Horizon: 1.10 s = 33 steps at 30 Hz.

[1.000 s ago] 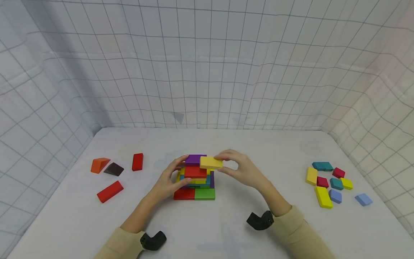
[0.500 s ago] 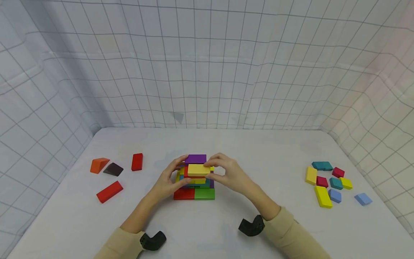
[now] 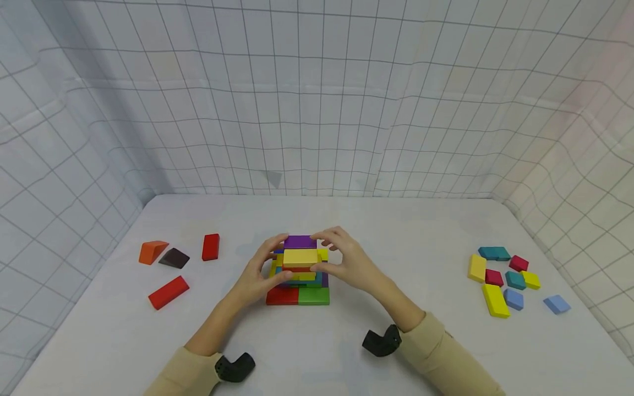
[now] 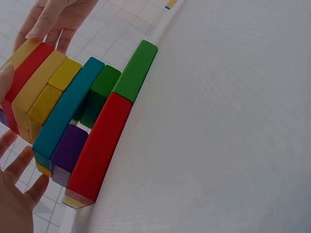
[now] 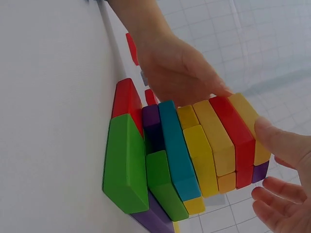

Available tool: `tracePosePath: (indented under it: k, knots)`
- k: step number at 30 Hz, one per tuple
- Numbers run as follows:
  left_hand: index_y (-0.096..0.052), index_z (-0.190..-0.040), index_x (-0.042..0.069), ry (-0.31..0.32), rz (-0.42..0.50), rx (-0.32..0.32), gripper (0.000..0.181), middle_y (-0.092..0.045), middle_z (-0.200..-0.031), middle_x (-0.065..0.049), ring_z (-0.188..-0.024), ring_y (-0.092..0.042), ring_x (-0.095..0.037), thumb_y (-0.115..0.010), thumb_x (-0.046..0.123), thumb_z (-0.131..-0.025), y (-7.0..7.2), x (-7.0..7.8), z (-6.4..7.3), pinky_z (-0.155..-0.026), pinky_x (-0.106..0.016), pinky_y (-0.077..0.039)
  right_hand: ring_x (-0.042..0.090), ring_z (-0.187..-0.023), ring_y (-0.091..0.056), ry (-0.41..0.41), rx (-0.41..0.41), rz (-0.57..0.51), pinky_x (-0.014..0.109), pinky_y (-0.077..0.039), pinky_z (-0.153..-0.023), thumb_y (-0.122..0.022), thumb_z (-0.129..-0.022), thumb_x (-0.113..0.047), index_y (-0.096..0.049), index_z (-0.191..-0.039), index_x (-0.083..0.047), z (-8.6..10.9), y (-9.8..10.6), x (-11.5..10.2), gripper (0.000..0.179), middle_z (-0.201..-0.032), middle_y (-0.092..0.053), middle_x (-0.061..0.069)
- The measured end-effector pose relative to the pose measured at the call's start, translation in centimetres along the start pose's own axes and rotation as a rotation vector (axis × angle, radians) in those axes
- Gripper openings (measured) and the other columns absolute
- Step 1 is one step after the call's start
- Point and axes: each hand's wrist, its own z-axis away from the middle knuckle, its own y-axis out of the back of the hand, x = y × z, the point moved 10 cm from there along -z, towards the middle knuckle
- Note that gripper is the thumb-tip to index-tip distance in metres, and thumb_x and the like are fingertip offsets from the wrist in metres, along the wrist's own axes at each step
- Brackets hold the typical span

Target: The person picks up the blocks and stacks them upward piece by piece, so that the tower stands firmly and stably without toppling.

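A tower of coloured wooden blocks stands mid-table in the head view, on a red block (image 3: pixel 282 296) and a green block (image 3: pixel 314 296) in front. On top, a pale yellow block (image 3: pixel 300 258) lies in front of a purple block (image 3: pixel 300 242). My left hand (image 3: pixel 252 276) spans the tower's left side, its thumb at the upper blocks' end. My right hand (image 3: pixel 354 268) is at the right side, fingers spread apart; its thumb touches the pale yellow block's end. Below that, the right wrist view shows a red layer (image 5: pixel 235 128) and a teal block (image 5: pixel 177 150).
Left on the table are an orange wedge (image 3: pixel 152 252), a dark wedge (image 3: pixel 174 258) and red blocks (image 3: pixel 168 292). Several yellow, teal, crimson and blue blocks lie right, including a yellow block (image 3: pixel 496 301). A white gridded curtain (image 3: pixel 317 110) surrounds the table.
My right hand has brought the pale yellow block leftward onto the red layer, and its fingers have come off the block toward the purple one. My left hand has stayed at the tower.
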Motion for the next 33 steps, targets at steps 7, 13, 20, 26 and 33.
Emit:
tracePosePath:
  k: [7,13,20,26,33]
  knots:
    - [-0.036,-0.136,0.001,0.032,0.002,0.005,0.06,-0.034,-0.14,-0.02,-0.123,-0.034,-0.038,-0.061,-0.003,-0.081,0.1,0.2,0.0,-0.098,-0.061,-0.03,0.024,-0.114,-0.051,-0.026,-0.071,-0.059,0.035,-0.046,-0.092,-0.074,-0.076,-0.016,-0.043,-0.131,-0.001,0.0,-0.8,1.2,0.065,-0.13,-0.049,0.011]
    - [-0.039,-0.133,0.0,0.054,0.003,0.003,0.056,-0.035,-0.138,-0.022,-0.122,-0.034,-0.038,-0.06,-0.004,-0.082,0.1,0.2,-0.1,-0.098,-0.061,-0.03,0.022,-0.115,-0.051,-0.03,-0.094,-0.106,0.034,-0.045,-0.094,-0.073,-0.077,-0.016,-0.044,-0.131,-0.002,0.0,-1.1,1.5,0.063,-0.129,-0.05,0.011]
    - [-0.039,-0.133,-0.001,0.056,0.002,0.007,0.056,-0.035,-0.138,-0.022,-0.122,-0.035,-0.039,-0.061,-0.005,-0.082,0.1,0.2,-0.1,-0.098,-0.06,-0.03,0.025,-0.115,-0.05,-0.033,-0.096,-0.103,0.035,-0.044,-0.094,-0.074,-0.077,-0.016,-0.042,-0.131,0.002,-0.1,-1.1,1.4,0.066,-0.13,-0.05,0.013]
    - [-0.04,-0.133,-0.001,0.043,0.014,0.008,0.055,-0.036,-0.138,-0.022,-0.121,-0.036,-0.037,-0.061,-0.005,-0.082,0.1,0.3,-0.1,-0.098,-0.06,-0.03,0.022,-0.116,-0.05,-0.057,-0.098,-0.114,0.031,-0.042,-0.096,-0.074,-0.077,-0.018,-0.043,-0.131,0.001,-0.1,-1.1,1.7,0.065,-0.13,-0.05,0.011]
    - [-0.041,-0.132,-0.002,0.014,0.012,0.015,0.055,-0.037,-0.137,-0.022,-0.119,-0.039,-0.023,-0.06,-0.006,-0.081,0.3,0.4,-0.1,-0.096,-0.06,-0.032,0.021,-0.114,-0.051,-0.064,-0.085,-0.115,0.031,-0.043,-0.096,-0.074,-0.077,-0.018,-0.045,-0.129,-0.001,-0.2,-1.2,2.1,0.062,-0.126,-0.052,0.01]
